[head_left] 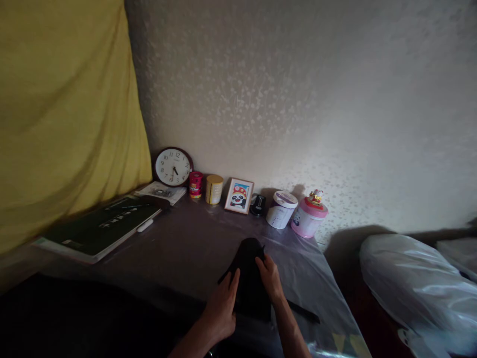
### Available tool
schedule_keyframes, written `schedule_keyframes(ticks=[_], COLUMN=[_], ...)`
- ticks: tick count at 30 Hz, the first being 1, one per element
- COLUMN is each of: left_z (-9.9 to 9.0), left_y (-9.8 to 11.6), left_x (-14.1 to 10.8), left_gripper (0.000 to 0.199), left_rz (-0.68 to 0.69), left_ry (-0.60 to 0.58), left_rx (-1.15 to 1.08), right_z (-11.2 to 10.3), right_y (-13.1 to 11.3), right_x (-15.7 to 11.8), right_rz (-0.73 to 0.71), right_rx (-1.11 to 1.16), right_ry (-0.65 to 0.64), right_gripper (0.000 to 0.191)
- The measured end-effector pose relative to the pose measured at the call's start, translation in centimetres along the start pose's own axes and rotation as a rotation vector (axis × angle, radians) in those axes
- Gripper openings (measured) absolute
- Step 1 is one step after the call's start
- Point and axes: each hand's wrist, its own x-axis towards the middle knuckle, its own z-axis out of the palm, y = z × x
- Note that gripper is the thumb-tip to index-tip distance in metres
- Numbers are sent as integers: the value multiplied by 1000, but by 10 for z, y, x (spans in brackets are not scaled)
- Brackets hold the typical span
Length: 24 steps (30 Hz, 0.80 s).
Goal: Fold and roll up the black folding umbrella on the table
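Observation:
A black cloth item (250, 286), perhaps a small bag, lies near the front of the table; its exact kind cannot be made out. Its top end is rounded, and a dark strap (306, 313) reaches out to the right beyond my forearm. My right hand (270, 278) grips the upper right edge of the cloth between thumb and fingers. Along the left side rests my left hand (221, 308), fingers stretched out and touching the cloth. The palm side of both hands is mostly hidden.
Along the wall stand a clock (173, 167), red tin (196, 185), yellow-lidded can (214, 190), picture frame (239, 196), small black object (258, 205), white tub (282, 210) and pink tub (309, 218) with a figurine. A green book (108, 226) lies left; a plastic-covered bundle (417, 278) sits right.

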Motion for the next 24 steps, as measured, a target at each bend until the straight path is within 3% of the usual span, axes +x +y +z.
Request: schedule_keyframes(ticks=[9,13,17,21,24], left_z=[6,6,9,18,21], left_y=[-6,-8,-10,-13,-10], left_x=[1,2,1,-5,-13], left_gripper=[101,88,75,83,92], left_rz=[19,61,29,0,9], left_ry=[37,73,78,106,236], left_rx=[-2,-17,-17,0,64], right_z=[26,32,34,32,29], right_y=[-20,-32,-45,-52,-53], right_x=[12,11,8,5,4], right_rz=[68,100,7,-32,-47], right_rx=[-17,23,-58,-130,-106], right_ry=[-89,-281,-411,-434,-439], right_gripper=[42,39,24,19,19])
